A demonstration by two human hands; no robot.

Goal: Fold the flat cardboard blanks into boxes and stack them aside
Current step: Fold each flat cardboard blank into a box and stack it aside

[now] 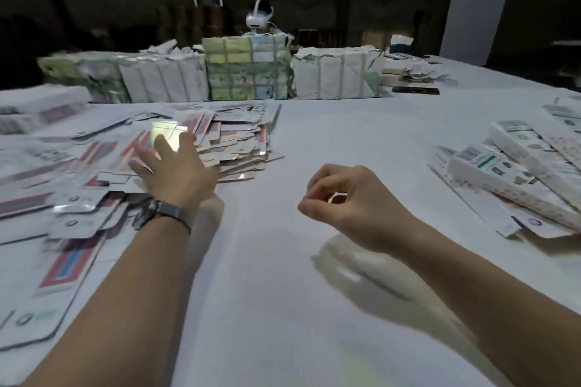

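Left hand (171,166) stretched forward over the near edge of the heap of flat blanks (132,154), fingers spread and straight, nothing gripped; hard to tell through the blur whether the fingertips actually touch the top sheet or hover just above it. Wristwatch (163,212) with a dark band strapped round that wrist. Right hand (349,198) well apart from the left, raised over the bare middle of the table (283,308), fingers curled loosely inward with thumb near forefinger, apparently holding nothing. Flat blanks piled loosely across the left side of the white table, printed white with red and blue stripes, some with glossy window patches catching light, several slid out toward the near left corner. Folded boxes (515,163) lying stacked on the right side, long white cartons with green and grey printing, laid at an angle one upon another, with a few more at the far right edge. Across the far side, a row of wrapped bundles (248,67), paper torn in places and bound with pale strapping, standing side by side. Behind the bundles, another person wearing a white headset (257,18), mostly hidden. Beyond the rightmost bundle, loose paper scraps (418,72) and a dark flat object (415,90) on the table. Dim, dark room behind.
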